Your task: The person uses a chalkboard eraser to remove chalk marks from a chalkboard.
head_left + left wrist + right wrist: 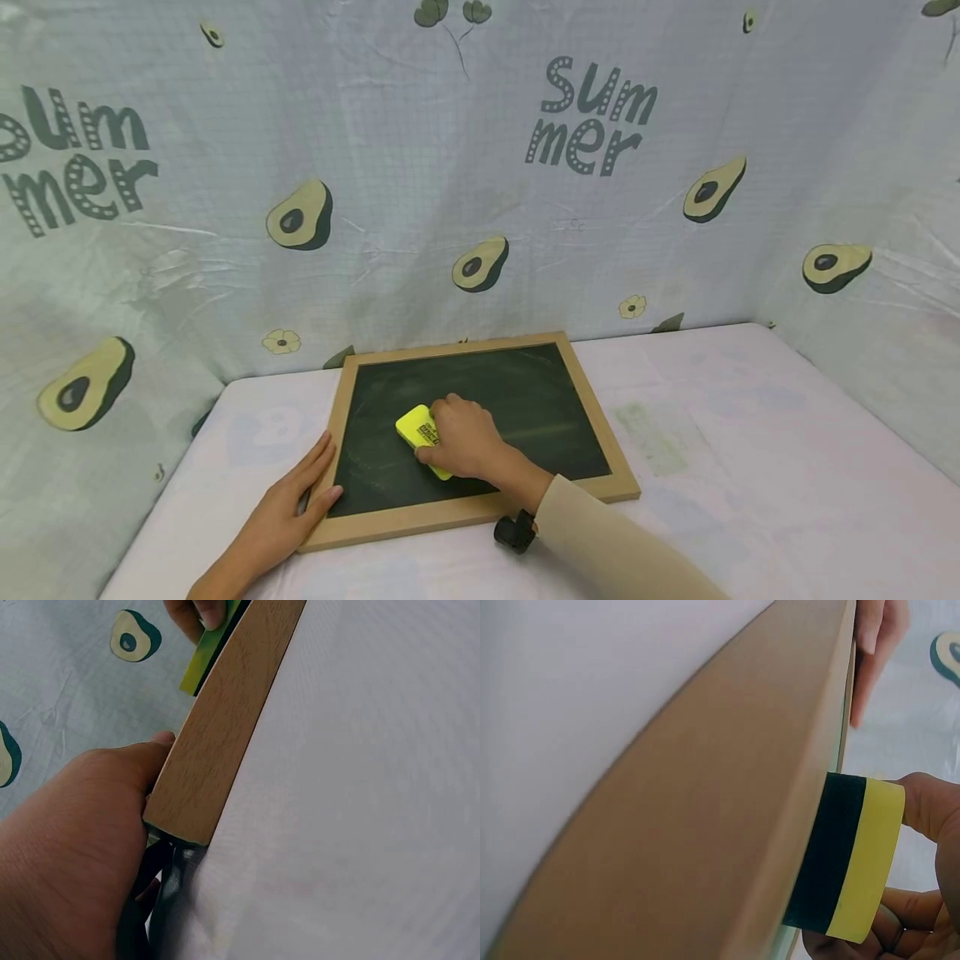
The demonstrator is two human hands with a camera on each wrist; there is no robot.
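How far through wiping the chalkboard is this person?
Midway, it seems. No writing shows on the chalkboard, only pale chalk smears. The right hand grips the yellow eraser on its left half; the left hand rests against the frame. The smears remain.

Right hand [463,440]: knuckles up, fingers curled down and closed in a grip, thumb side toward the left hand. Forearm runs back to the lower right in a beige sleeve [615,546]; a dark wrist strap [516,530] sits just behind the wrist.

Left hand [288,508]: palm down, flat, fingers straight and together, thumb [324,500] spread toward the right hand. Bare forearm exits bottom edge.
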